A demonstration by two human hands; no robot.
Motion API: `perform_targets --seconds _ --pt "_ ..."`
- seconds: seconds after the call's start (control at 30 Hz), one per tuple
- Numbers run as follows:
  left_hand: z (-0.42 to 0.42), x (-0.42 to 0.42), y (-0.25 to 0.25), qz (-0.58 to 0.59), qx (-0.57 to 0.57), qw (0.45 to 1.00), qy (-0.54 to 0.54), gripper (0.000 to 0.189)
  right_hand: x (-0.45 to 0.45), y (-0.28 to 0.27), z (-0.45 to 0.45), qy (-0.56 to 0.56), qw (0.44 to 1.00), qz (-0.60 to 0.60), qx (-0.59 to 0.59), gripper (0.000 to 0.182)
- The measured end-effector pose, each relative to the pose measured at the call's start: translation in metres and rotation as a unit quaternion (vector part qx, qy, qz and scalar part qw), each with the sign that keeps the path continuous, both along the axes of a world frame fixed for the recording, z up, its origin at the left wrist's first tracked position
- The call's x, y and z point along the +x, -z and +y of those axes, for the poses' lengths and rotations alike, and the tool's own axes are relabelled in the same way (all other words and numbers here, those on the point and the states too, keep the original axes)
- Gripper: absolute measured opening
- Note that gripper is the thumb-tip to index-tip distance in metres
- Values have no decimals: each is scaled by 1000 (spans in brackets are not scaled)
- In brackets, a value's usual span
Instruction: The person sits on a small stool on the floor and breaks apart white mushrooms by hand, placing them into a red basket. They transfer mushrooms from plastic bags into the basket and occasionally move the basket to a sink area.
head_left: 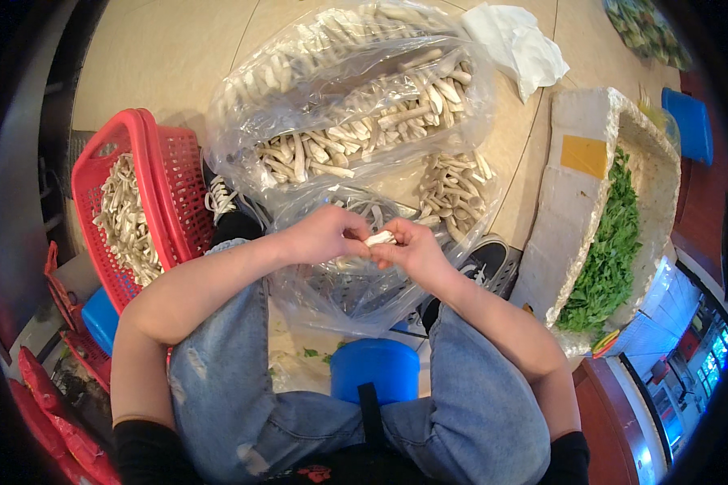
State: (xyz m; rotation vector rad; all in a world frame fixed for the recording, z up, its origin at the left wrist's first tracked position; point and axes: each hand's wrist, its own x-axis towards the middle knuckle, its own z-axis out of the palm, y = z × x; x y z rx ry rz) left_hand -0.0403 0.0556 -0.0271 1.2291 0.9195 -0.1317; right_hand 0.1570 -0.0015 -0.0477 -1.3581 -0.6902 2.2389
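Observation:
Between my knees, my left hand (333,235) and my right hand (414,244) meet over a clear plastic bag (340,303). Both sets of fingers pinch one pale piece of mushroom (381,238), its ends partly hidden by fingertips. Just beyond my right hand lies a heap of whole mushrooms (455,191) with brownish caps. Farther out, a large clear plastic bag (340,73) lies open on its side, with many long-stemmed mushrooms (315,151) in it. Whatever sits deeper in the near bag is blurred by the plastic.
At left stands a red plastic basket (179,182) holding thin mushroom strips (124,221). A foam box (573,200) with leafy greens (610,260) stands at right. A white crumpled bag (515,45) lies on the tiled floor (158,54). A blue stool (375,370) shows between my legs.

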Motion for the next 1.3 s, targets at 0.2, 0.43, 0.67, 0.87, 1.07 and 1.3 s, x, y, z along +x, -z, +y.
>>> perform_targets --seconds 0.2,0.43,0.67,0.87,1.07,1.3 --pt "-30 -16 15 37 -167 956 -238 10 13 9 -12 -32 998 15 -55 13" --pt "-89 31 5 76 -150 960 -226 22 31 26 -30 -85 996 -3 11 17" --pt "-140 40 6 76 -129 854 -498 19 36 30 -41 -56 997 43 43 30" --pt "-152 25 9 134 -70 818 -555 11 15 46 -49 -155 978 -69 122 27" --pt "-158 37 24 181 -45 874 -448 15 2 47 -47 -181 976 -74 93 17" --pt "-170 -7 55 323 87 779 -530 42 11 45 -57 -217 917 -96 321 17"
